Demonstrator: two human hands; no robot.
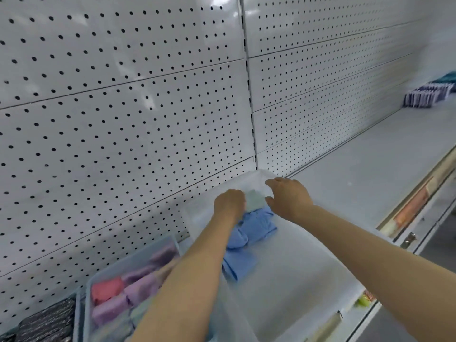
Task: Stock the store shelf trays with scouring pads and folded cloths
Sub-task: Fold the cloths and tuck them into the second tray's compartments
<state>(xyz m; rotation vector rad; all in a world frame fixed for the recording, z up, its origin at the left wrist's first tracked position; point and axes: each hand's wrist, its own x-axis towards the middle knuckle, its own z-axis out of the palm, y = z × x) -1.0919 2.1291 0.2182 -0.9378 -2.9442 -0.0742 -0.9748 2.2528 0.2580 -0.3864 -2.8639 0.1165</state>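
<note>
A clear plastic tray (296, 280) sits on the white shelf, centre right. Blue folded cloths (256, 225) lie in a row along its left side, and a pale green cloth (254, 199) stands at the far end of that row. My left hand (229, 202) presses its fingers down on the left of the green cloth. My right hand (287, 196) hovers at the cloth's right with fingers spread and curved. A second clear tray (86, 304) to the left holds pink and purple folded cloths (138, 290). Dark speckled scouring pads (47, 322) fill the bottom left corner.
A white pegboard wall (123, 119) backs the shelf. The bare white shelf (370, 164) runs off to the right, with a row of dark blue packets (428, 96) at its far end. A price strip (409, 211) lines the shelf's front edge.
</note>
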